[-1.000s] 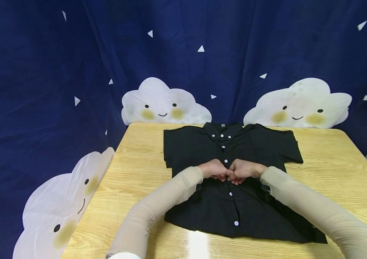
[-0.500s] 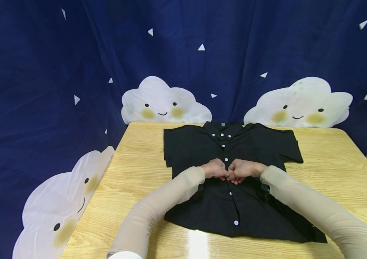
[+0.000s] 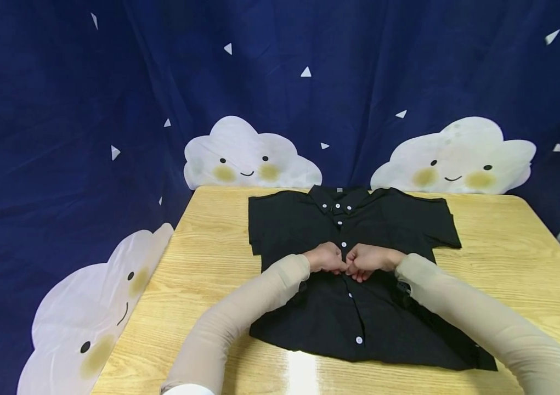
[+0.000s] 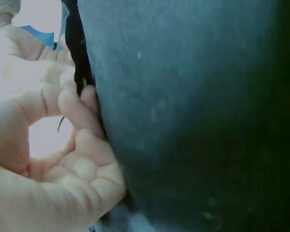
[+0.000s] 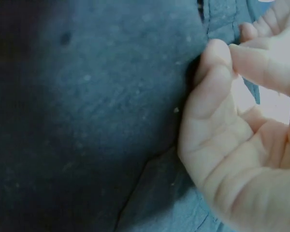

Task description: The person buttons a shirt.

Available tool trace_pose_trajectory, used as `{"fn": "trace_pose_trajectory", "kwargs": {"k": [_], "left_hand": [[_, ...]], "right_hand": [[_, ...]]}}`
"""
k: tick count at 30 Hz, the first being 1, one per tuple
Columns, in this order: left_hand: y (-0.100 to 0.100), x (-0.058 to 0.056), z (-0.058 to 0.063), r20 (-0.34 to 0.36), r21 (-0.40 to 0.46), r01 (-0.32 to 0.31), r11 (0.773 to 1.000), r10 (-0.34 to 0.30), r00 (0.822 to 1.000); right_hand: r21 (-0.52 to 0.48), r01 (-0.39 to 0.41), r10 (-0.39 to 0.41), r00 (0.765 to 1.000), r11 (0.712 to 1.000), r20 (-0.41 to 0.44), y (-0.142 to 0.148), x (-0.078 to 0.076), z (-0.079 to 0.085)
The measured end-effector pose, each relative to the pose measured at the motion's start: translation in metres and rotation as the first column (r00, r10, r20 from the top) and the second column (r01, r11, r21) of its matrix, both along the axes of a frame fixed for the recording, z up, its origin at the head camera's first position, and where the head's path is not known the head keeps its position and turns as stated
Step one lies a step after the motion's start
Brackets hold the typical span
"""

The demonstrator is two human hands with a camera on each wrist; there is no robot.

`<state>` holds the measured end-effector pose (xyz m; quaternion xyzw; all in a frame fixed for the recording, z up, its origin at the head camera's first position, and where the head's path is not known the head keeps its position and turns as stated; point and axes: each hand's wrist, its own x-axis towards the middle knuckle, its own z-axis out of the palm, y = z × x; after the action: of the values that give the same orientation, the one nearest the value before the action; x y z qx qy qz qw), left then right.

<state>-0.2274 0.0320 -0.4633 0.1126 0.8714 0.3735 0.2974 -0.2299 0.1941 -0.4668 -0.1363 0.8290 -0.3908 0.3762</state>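
Note:
A black short-sleeved shirt (image 3: 299, 312) lies spread front side up, its collar at the far side and white buttons down the middle. Over the front placket, my left hand (image 3: 325, 258) and right hand (image 3: 369, 261) meet fingertip to fingertip. In the left wrist view, the left hand (image 4: 58, 145) pinches the dark edge of the placket between thumb and fingers. The right hand (image 5: 237, 130) also pinches at the placket, thumb against index finger. The button between them is hidden by the fingers. Below the hands, a lower button (image 3: 359, 340) sits near the hem.
The shirt rests on a light wooden table (image 3: 201, 236). Behind the table hangs a dark blue curtain (image 3: 280, 71) with white triangles and smiling clouds. Beige sleeves cover both forearms, crossing the shirt's lower sides.
Both hands stay at the same spot on the placket, with only slight finger shifts. The shirt has not moved on the table.

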Motion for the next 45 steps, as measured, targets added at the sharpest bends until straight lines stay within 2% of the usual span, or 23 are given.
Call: {"fn": "trace_pose_trajectory", "kwargs": {"k": [5, 11, 20, 24, 29, 35, 38, 41, 45], "left_hand": [[0.001, 0.000, -0.004, -0.032, -0.007, -0.037, 0.999, 0.037, 0.999], [0.002, -0.001, -0.006, -0.032, 0.006, -0.070, 0.998, 0.070, 0.997], [-0.002, -0.001, -0.007, -0.056, -0.021, -0.046, 0.999, 0.045, 0.997], [-0.004, 0.000, -0.007, -0.050, 0.000, -0.032, 0.999, 0.032, 0.998], [-0.006, 0.002, -0.009, -0.053, 0.045, -0.026, 0.999, 0.029, 0.998], [-0.009, 0.006, -0.011, -0.155, 0.019, 0.009, 1.000, -0.006, 0.988], [-0.010, 0.007, -0.011, -0.201, -0.007, 0.022, 1.000, -0.022, 0.979], [-0.010, 0.008, -0.012, -0.230, -0.035, 0.032, 0.999, -0.039, 0.972], [-0.010, 0.010, -0.011, -0.222, -0.064, 0.027, 0.998, -0.040, 0.974]], "right_hand": [[0.018, 0.009, -0.009, 0.999, 1.000, -0.032, -0.002, 0.001, 0.000], [0.017, -0.013, 0.014, 0.998, 1.000, -0.054, -0.003, 0.001, 0.000], [-0.006, -0.079, 0.078, 0.990, 0.997, -0.116, -0.001, 0.004, -0.002], [-0.048, -0.086, 0.081, 0.991, 0.995, -0.106, 0.001, 0.005, -0.004], [-0.071, -0.043, 0.041, 0.999, 0.997, -0.036, 0.003, 0.004, -0.006], [-0.078, 0.088, -0.079, 0.990, 0.993, 0.112, 0.004, 0.000, -0.006], [-0.076, 0.133, -0.121, 0.982, 0.988, 0.147, 0.004, -0.001, -0.003], [-0.060, 0.129, -0.121, 0.985, 0.990, 0.125, 0.005, -0.001, 0.000], [-0.017, 0.095, -0.095, 0.995, 0.995, 0.044, 0.005, 0.003, 0.000]]}}
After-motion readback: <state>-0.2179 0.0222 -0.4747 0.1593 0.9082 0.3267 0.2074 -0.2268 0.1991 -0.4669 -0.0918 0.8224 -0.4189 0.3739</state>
